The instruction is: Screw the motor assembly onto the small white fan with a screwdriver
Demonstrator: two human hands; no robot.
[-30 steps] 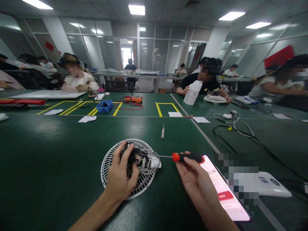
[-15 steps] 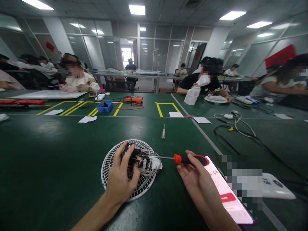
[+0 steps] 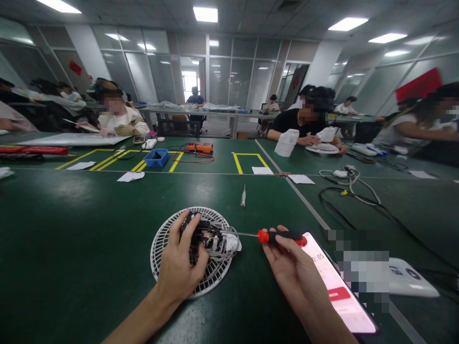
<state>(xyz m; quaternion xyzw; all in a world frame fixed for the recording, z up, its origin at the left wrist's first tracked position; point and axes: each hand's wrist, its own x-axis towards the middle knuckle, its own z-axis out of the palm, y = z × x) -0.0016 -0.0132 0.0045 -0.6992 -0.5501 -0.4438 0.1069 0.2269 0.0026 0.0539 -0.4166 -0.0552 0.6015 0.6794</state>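
Note:
A round white fan grille (image 3: 159, 248) lies on the green table before me, carrying a black fan motor assembly (image 3: 205, 224) with a tangle of grey wires (image 3: 224, 255). My left hand (image 3: 182, 258) is curled round the motor assembly, its thumb and fingers on opposite sides. Between the fingertips of my right hand (image 3: 290, 263) is the red and black handle of a screwdriver (image 3: 279, 237). The screwdriver lies nearly level, its shaft pointing left into the side of the motor assembly; the tip's exact seat is too small to make out.
A small clear-handled screwdriver (image 3: 243, 197) lies beyond the grille. By my right forearm is a lit phone (image 3: 339, 291), with a white panel (image 3: 412, 277) further right. Cables (image 3: 353, 191), a blue bin (image 3: 156, 158) and an orange multimeter (image 3: 200, 147) lie farther off. Co-workers sit opposite.
My right fingers have shifted round the screwdriver handle, which moved slightly left. My left hand keeps its place. The co-worker across on the right has lowered a white part onto another grille.

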